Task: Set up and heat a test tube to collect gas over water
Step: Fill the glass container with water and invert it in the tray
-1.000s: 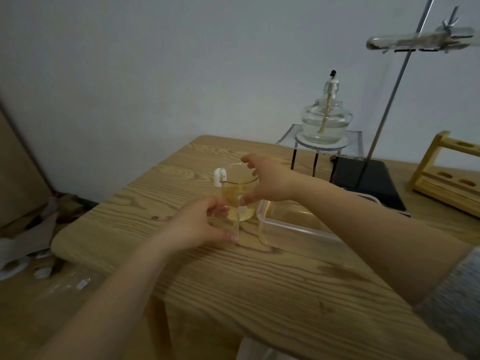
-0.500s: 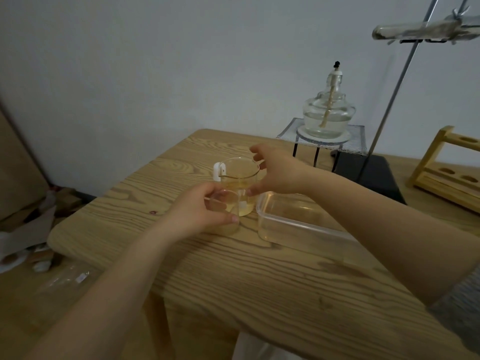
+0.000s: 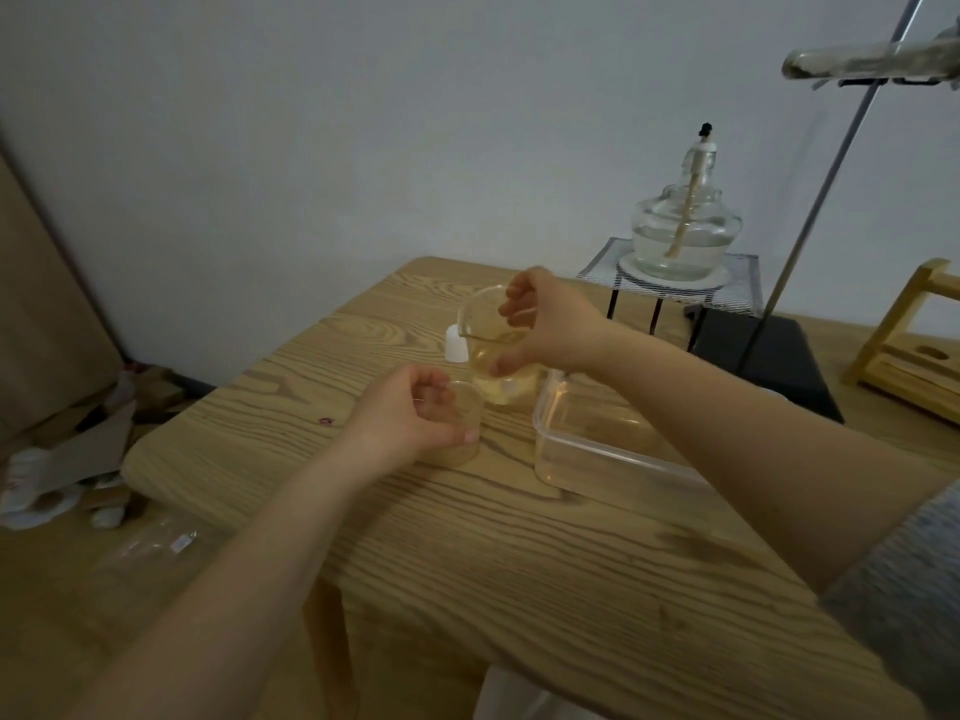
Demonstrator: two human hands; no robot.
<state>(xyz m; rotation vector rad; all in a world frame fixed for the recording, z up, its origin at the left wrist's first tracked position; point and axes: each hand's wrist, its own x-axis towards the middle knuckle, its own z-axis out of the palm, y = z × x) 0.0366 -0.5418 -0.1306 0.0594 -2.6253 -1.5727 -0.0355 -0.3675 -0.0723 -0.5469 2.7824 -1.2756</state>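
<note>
Left hand (image 3: 410, 413) curled round a small clear jar (image 3: 465, 428) standing on the table (image 3: 519, 553). Just right, a clear tub (image 3: 582, 459), contents unclear. Beyond, right hand (image 3: 545, 324) gripping a beaker (image 3: 488, 350), tilted, holding yellowish liquid. Farther back, spirit lamp (image 3: 685, 226) with clear liquid; test tube (image 3: 872, 62) clamped on the stand (image 3: 831, 163).

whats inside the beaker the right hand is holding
The beaker, gripped and tilted by the right hand, holds clear, yellowish liquid, pooled toward its lower side. The fingers cover part of its wall, so what lies behind them cannot be seen.
</note>
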